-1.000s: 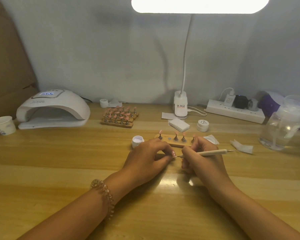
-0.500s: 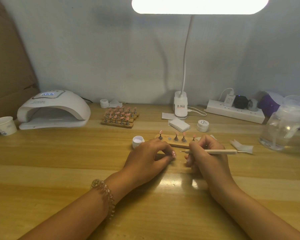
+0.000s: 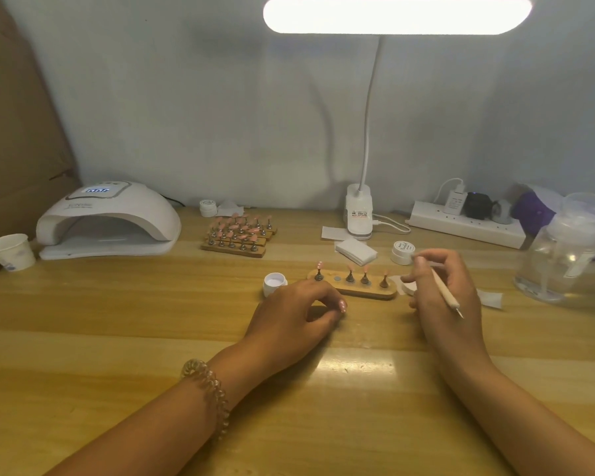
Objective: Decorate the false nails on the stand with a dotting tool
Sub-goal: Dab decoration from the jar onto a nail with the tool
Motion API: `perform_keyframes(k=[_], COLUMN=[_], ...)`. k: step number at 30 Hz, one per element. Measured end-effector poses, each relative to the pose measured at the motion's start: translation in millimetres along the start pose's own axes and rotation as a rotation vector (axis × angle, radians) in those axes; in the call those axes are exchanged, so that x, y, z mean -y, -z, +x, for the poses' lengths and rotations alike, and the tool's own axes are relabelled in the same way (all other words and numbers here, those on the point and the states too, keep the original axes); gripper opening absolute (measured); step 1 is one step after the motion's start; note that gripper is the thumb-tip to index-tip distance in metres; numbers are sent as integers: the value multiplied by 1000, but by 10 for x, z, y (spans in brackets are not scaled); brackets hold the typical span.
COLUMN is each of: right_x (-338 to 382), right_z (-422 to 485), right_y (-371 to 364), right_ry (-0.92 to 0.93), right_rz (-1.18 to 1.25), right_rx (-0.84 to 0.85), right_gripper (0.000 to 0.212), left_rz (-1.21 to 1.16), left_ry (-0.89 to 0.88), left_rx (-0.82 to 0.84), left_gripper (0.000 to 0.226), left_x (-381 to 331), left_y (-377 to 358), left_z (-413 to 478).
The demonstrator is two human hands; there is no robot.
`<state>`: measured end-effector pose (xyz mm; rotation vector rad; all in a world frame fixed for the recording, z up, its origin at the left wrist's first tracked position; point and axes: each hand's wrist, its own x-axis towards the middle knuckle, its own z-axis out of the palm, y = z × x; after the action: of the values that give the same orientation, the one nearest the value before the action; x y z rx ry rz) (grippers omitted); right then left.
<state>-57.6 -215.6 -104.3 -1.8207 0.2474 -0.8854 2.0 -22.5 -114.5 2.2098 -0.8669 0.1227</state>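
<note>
**Poised to dot**

Right hand (image 3: 442,286) grips the dotting tool (image 3: 444,293) mid-shaft; left hand (image 3: 289,316) pinches one nail (image 3: 342,305) just before the stand (image 3: 368,293). Nails look light, stiff, easily tipped; hold by the base.

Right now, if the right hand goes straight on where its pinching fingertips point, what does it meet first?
Probably the lidded white jar, just left of the right hand, which holds the dotting tool; depth is unclear.
</note>
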Motion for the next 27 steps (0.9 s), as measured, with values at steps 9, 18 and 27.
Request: perform_keyframes(k=[9,18,27], right_x=[-97,-35,-47], right_z=[33,26,23], right_y=[11,-18,-25], right_ry=[-70,-100,-81], right_rz=[-235,-526,-530], right_rx=[162,329,324], right_gripper=[35,41,38], left_rz=[24,37,60], left_ry=[18,24,38], left_rx=[-5,6,-2], left_gripper=[10,8,5], left_x=[-3,-8,-12], left_y=[13,11,13], left_z=[0,5,9])
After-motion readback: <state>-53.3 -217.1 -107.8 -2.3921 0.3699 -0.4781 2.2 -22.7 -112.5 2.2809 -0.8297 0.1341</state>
